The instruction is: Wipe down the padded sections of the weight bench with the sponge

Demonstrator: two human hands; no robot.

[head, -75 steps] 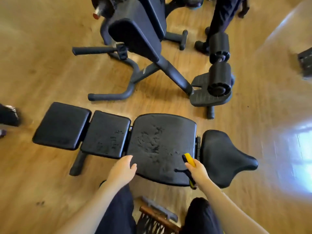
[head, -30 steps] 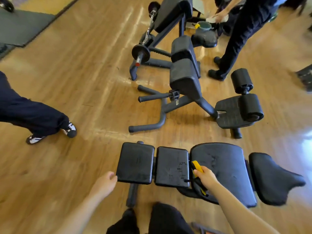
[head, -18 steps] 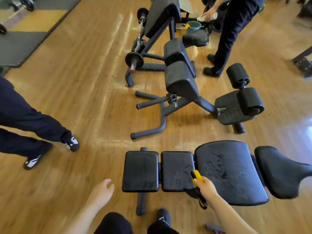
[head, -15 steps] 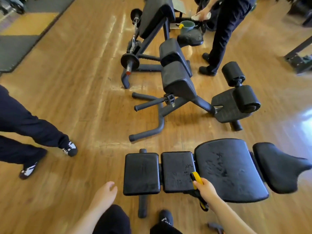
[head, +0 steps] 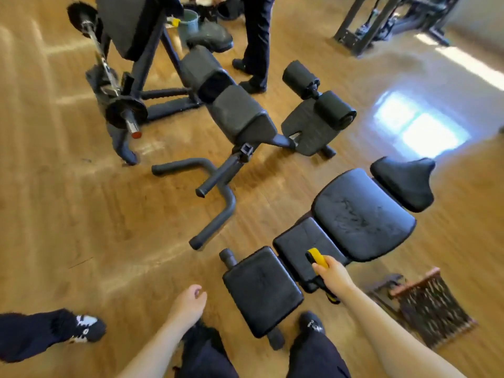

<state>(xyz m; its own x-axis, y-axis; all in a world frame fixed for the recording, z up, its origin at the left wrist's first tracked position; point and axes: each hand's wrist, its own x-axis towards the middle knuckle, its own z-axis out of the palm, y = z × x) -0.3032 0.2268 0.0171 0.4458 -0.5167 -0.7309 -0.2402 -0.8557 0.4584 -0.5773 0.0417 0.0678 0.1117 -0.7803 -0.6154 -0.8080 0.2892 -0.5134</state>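
Note:
The black weight bench lies low and diagonal across the wooden floor, with several padded sections from near-left to far-right. My right hand grips a yellow and black sponge, which rests on the near edge of the second pad. The large pad beyond it shows wet streaks. Over the floor left of the end pad, my left hand hangs loosely curled and holds nothing.
A black back-extension machine and a barbell stand stand behind the bench. Another person's legs are at the back by a green bucket. A second person's shoe is near left. A wire rack lies right.
The view has swung, so the bench now runs diagonally. My right hand with the sponge stays at the near edge of the second pad. My left hand still hangs free.

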